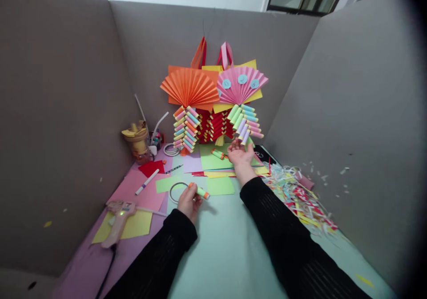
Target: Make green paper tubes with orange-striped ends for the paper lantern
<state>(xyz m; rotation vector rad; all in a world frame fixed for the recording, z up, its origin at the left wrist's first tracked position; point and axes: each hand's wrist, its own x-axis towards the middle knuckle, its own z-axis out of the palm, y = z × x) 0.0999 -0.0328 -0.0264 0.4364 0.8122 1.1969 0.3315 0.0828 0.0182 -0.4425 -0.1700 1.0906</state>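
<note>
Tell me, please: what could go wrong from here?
The pale pink plastic glue gun shows a light, so it may be hot and could mark the yellow paper sheet beneath it. Its black cord might catch on the black left sleeve. The bare right hand, close to the hanging pastel paper rolls, could knock one loose.

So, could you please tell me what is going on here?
A person's left hand holds a green paper roll with orange ends above the pale-green tabletop. Their right hand is palm up by the lower end of the pastel paper rolls hanging beneath a pink pleated-paper fan; any contact is unclear.
</note>
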